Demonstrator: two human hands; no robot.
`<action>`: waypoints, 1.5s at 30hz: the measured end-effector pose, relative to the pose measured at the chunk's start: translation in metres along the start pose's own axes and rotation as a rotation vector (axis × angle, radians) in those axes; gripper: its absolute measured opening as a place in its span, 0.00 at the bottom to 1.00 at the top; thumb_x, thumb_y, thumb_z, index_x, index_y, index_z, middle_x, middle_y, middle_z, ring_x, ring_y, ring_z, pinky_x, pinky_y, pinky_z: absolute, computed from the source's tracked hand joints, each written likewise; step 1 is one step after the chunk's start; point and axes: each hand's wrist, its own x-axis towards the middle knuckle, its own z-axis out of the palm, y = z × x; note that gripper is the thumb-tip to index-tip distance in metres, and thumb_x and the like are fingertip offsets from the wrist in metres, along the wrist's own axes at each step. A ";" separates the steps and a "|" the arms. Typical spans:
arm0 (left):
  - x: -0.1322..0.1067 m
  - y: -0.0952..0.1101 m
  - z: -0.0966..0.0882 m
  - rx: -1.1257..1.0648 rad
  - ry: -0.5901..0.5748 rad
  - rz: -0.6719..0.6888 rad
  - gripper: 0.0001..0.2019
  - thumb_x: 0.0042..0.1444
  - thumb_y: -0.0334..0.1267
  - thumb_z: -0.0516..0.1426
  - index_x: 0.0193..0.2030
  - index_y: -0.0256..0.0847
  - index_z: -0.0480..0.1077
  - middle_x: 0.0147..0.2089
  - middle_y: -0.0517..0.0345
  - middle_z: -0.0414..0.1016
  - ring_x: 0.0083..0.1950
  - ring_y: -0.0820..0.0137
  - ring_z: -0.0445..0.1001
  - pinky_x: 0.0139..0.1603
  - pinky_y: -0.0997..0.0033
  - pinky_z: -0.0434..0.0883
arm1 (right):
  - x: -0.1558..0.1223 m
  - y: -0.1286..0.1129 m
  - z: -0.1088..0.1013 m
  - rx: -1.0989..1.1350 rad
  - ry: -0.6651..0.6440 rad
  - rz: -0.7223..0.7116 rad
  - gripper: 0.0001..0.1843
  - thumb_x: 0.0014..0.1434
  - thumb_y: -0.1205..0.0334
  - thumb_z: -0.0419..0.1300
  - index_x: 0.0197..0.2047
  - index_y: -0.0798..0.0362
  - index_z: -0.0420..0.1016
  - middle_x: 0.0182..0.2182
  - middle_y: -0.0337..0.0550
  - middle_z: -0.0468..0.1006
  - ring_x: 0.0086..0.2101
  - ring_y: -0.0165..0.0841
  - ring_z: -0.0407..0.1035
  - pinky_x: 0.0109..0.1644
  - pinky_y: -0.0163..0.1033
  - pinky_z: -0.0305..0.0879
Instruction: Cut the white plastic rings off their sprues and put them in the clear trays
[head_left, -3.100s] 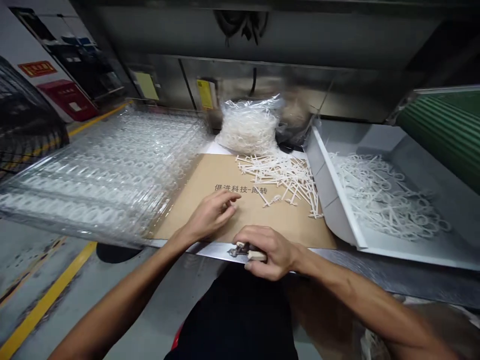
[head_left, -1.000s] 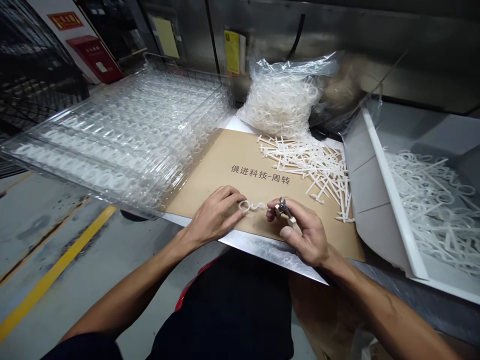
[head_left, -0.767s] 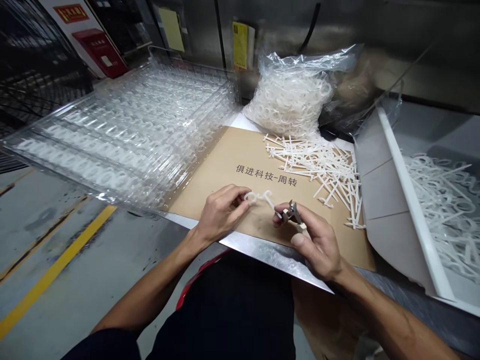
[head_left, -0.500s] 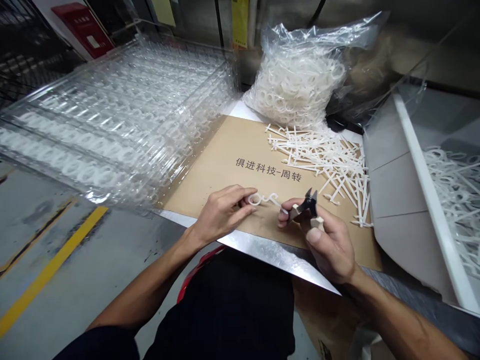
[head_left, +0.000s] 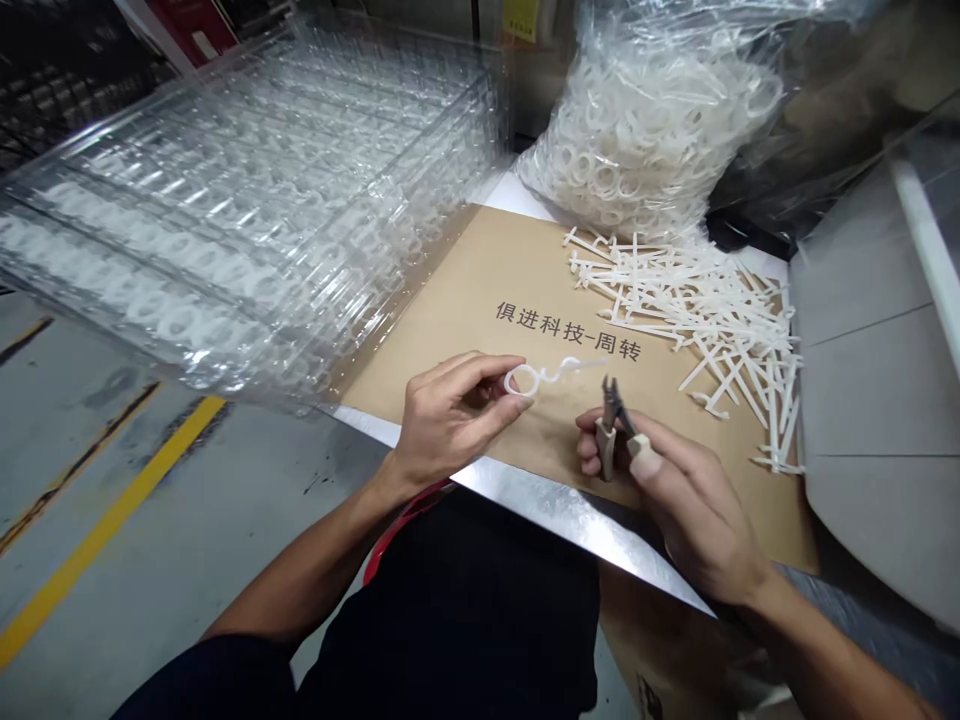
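Note:
Between thumb and fingers, my left hand [head_left: 457,415] pinches a white plastic ring piece [head_left: 522,380] by its ring. A curved, thin runner stretches from that ring to the right, above the cardboard sheet [head_left: 442,310]. My right hand [head_left: 690,490] is wrapped round the pale handles of a pair of side cutters [head_left: 611,420]. Their dark jaws point up and away, a little apart, just below the runner's far end and not around it. Several white plastic sprues [head_left: 690,310] lie heaped on the cardboard beyond my right hand.
Stacked clear plastic trays [head_left: 285,200] with white rings in rows stand on the left. A clear bag [head_left: 652,140] full of white rings sits at the back. At the right is a grey bin [head_left: 877,350]. The table's metal edge [head_left: 555,510] runs in front of me.
My right hand has let go of the runner's end, and the cutters have turned more upright. My left hand still holds the ring piece, slightly higher. The view has shifted left.

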 end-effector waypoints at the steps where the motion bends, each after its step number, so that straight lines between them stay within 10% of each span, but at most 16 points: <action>1: 0.000 0.000 0.000 -0.005 0.002 0.014 0.12 0.61 0.37 0.67 0.50 0.36 0.79 0.36 0.56 0.81 0.34 0.75 0.76 0.35 0.76 0.74 | 0.001 -0.001 0.001 -0.053 -0.012 0.027 0.18 0.74 0.47 0.55 0.57 0.48 0.77 0.42 0.45 0.78 0.42 0.39 0.72 0.47 0.42 0.70; 11: -0.003 0.004 0.004 0.045 0.012 0.157 0.14 0.60 0.32 0.68 0.52 0.36 0.77 0.35 0.58 0.79 0.34 0.74 0.78 0.37 0.75 0.75 | 0.005 -0.016 0.006 -0.370 -0.104 0.133 0.18 0.76 0.47 0.51 0.43 0.49 0.73 0.34 0.38 0.73 0.32 0.31 0.65 0.35 0.39 0.61; 45: -0.002 0.005 0.003 0.052 -0.027 0.182 0.13 0.62 0.34 0.66 0.52 0.36 0.77 0.35 0.58 0.80 0.35 0.74 0.80 0.38 0.76 0.76 | 0.007 -0.015 0.007 -0.321 -0.110 0.175 0.19 0.76 0.47 0.50 0.43 0.51 0.75 0.32 0.38 0.70 0.31 0.31 0.61 0.35 0.39 0.60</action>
